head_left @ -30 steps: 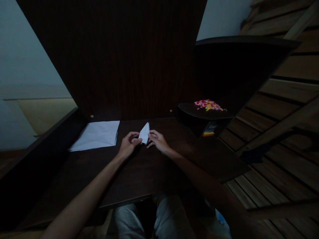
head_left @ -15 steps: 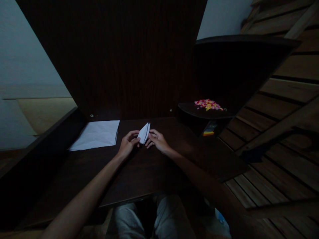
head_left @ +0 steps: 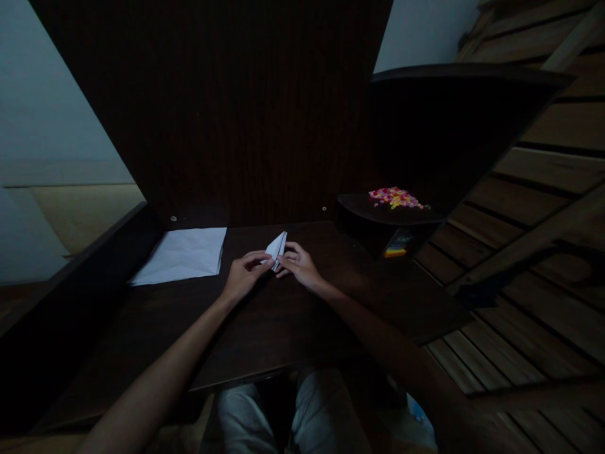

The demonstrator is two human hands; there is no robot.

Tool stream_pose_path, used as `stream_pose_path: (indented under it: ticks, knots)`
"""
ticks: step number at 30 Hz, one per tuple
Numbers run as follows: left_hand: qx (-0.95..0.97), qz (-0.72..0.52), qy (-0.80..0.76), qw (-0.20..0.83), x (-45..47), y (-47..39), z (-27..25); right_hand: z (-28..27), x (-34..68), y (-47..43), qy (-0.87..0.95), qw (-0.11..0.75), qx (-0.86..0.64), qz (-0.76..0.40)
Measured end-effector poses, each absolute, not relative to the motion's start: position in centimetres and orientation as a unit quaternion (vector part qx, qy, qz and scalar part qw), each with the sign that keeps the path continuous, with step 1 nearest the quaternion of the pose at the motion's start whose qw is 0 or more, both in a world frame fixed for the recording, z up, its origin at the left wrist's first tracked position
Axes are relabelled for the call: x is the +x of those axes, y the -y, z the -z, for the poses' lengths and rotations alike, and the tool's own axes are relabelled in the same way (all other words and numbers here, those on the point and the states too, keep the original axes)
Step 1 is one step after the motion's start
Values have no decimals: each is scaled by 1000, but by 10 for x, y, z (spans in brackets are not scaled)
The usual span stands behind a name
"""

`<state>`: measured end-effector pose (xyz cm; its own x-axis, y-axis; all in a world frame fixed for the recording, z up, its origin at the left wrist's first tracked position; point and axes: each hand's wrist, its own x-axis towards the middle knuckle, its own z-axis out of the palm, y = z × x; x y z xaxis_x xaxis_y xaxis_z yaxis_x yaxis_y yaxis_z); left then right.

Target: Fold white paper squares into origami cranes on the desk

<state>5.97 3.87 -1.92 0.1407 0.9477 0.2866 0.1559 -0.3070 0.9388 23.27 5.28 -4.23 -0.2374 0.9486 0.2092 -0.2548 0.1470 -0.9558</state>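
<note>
A small white folded paper (head_left: 276,246) with several layers and a pointed top is held between my two hands, just over the dark desk (head_left: 265,328). My left hand (head_left: 246,271) pinches its lower left side, thumb in front. On the right edge, my right hand (head_left: 299,265) grips the layers between thumb and fingers. The fingers partly hide the paper's lower end. To the left of my hands lies a stack of white paper sheets (head_left: 184,255), creased on top.
A pile of small pink, red and yellow pieces (head_left: 396,197) sits on a rounded corner shelf (head_left: 363,209) at the right. Below it is a box with a yellow and orange edge (head_left: 395,252). A dark panel (head_left: 227,113) rises behind the desk; wooden slats (head_left: 539,214) stand at right.
My left thumb has moved up and right across the paper's front. The right thumb sits lower on its edge, and the paper has turned slightly, showing a narrower face.
</note>
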Motion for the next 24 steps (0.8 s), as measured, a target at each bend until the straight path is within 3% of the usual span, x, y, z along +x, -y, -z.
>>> stream_pose_path:
  ticks: [13,24]
  knots:
    - [654,-464,-440,404,58,-40,23,43,235,-54,546,544,-344,-537]
    - [635,-509,-443,376,59,-41,29,48,232,-51,607,540,-348,-467]
